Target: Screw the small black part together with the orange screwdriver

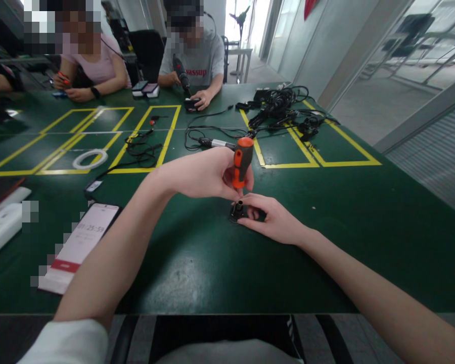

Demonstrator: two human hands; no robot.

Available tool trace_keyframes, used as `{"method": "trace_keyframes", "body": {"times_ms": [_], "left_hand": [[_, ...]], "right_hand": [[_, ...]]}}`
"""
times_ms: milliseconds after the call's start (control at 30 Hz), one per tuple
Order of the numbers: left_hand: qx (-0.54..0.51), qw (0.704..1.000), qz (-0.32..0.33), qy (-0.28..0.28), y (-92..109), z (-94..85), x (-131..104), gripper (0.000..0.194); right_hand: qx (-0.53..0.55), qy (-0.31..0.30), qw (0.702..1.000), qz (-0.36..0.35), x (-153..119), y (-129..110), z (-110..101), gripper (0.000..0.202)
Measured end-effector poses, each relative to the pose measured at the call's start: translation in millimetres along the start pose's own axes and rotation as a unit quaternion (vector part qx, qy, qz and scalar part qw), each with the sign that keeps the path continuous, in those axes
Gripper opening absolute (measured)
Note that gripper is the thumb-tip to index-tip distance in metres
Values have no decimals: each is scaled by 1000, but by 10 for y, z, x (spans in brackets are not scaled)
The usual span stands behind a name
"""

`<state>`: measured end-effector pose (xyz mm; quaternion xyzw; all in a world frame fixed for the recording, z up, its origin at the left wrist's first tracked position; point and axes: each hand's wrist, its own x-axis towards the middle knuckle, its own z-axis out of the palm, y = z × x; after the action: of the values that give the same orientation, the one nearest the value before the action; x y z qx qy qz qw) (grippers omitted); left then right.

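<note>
My left hand (210, 172) is closed around a screwdriver (243, 161) with an orange and dark grey handle. The tool stands nearly upright, tip down, over a small black part (235, 213) on the green table. Fingers of the left hand hide most of the shaft, so I cannot tell whether the tip touches the part. From the right, my right hand (273, 216) pinches this black part and steadies it against the tabletop. A short dark cylinder sticks up from the part, just under the left fingertips.
A phone (85, 237) lies by my left forearm. Tangled black cables (276, 106) and a pen-shaped electric screwdriver (214, 143) lie beyond my hands; a white ring (90, 159) is at left. Across the table, one co-worker (208, 55) uses a power driver; another person (98, 60) sits further left.
</note>
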<state>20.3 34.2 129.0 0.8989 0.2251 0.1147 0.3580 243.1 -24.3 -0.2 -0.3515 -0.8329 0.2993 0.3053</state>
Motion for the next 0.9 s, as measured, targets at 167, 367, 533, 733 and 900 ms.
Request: {"method": "trace_keyframes", "body": {"times_ms": [167,367,533,733,900], "left_hand": [[22,999,-5,26,0,-2,-3,22],[43,999,20,25,-12,6,14,17],[55,998,19,22,2,28,33,11],[79,994,-26,72,3,72,76,12],[-10,997,-31,69,-72,99,120,10]], "right_hand": [[5,-1,1000,2,-4,3,6,20],[-1,1,1000,10,-3,-20,-5,21],[-9,13,1000,7,3,-43,9,20],[-44,69,996,42,6,-41,39,19],[-49,90,991,81,7,-17,36,23]]}}
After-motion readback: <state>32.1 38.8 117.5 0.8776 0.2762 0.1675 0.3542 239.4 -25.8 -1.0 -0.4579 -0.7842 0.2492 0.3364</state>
